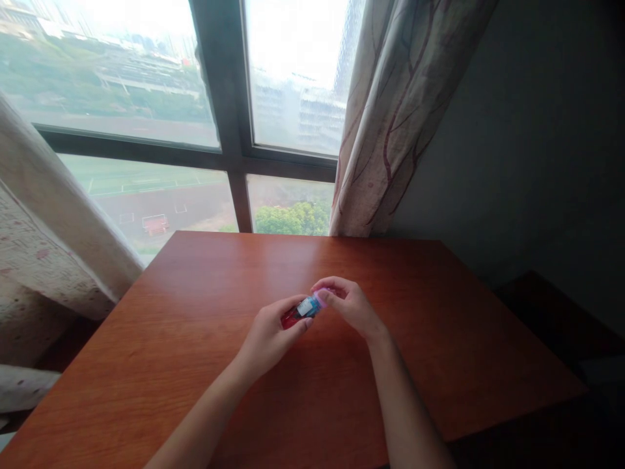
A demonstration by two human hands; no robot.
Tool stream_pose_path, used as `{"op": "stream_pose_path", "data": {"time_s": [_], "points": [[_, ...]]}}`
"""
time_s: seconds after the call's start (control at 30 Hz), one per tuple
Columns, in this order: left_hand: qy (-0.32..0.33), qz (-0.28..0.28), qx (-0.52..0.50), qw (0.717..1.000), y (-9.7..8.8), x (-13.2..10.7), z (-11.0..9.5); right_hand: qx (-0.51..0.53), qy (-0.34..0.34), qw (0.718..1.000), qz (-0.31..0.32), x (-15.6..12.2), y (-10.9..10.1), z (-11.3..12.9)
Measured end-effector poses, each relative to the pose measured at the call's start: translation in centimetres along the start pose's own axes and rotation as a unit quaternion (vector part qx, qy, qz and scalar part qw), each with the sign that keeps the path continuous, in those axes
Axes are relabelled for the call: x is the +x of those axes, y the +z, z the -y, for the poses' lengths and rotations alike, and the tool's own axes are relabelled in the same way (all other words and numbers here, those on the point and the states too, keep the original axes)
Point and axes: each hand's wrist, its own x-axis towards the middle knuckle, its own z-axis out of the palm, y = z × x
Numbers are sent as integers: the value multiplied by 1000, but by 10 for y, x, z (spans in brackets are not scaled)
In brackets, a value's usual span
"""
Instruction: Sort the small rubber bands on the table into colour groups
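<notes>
Daylight from a large window (146, 98) falls on a reddish-brown wooden table (195, 365), with patterned curtains (395, 111) hanging beyond the hands on either side. Both hands meet above the middle of the tabletop. The left hand (266, 339) curls its fingers around the red end of a small bottle (303, 309), which lies tilted between the two hands. The right hand (354, 306) pinches the bottle's pink cap (321, 298) between thumb and fingers. A white label sits at the bottle's middle.
</notes>
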Motion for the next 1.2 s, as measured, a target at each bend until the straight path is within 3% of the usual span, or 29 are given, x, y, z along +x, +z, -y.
{"op": "stream_pose_path", "data": {"time_s": [0.2, 0.4, 0.53, 0.63, 0.87, 1.2], "points": [[-24, 36, -22, 999, -1, 0, 2, 13, 9, 1000, 15, -3, -5, 5], [-12, 19, 1, 1000, -1, 0, 3, -8, 43, 999, 9, -3, -9, 1], [-41, 60, -56, 996, -5, 0, 1, 1, 39, 998, 40, -8, -13, 8], [-78, 88, -130, 985, -6, 0, -2, 21, 29, 997, 64, -11, -16, 14], [-153, 89, -299, 938, -4, -1, -10, 44, -3, 996, 78, -13, -18, 16], [-187, 124, -350, 909, -6, -3, -12, 83, -42, 991, 100, -15, -19, 16]]}}
